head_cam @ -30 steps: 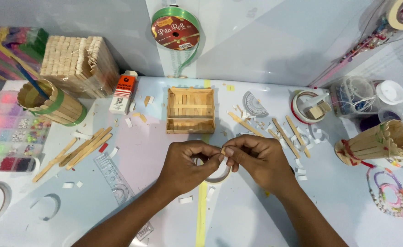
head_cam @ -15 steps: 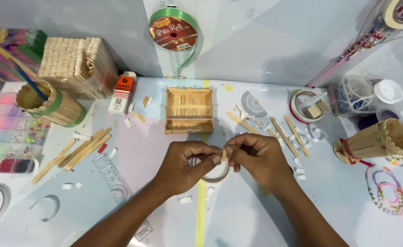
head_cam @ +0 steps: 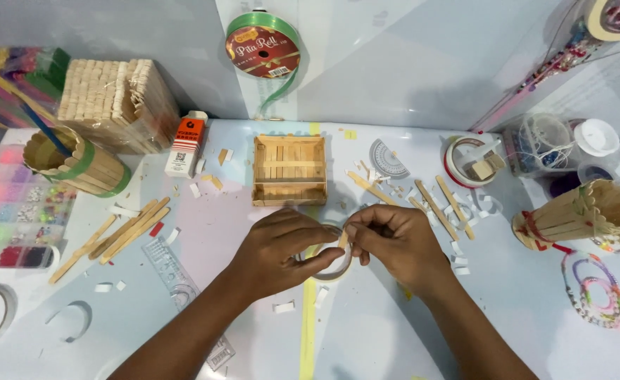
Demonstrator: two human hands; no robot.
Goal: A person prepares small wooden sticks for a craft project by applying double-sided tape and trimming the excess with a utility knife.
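White and littered with craft scraps, the bench carries a small stick crate at upper centre. Just below it, the left hand steadies a tape roll, its grip closed around the ring, so the right hand can pinch the tape's end.
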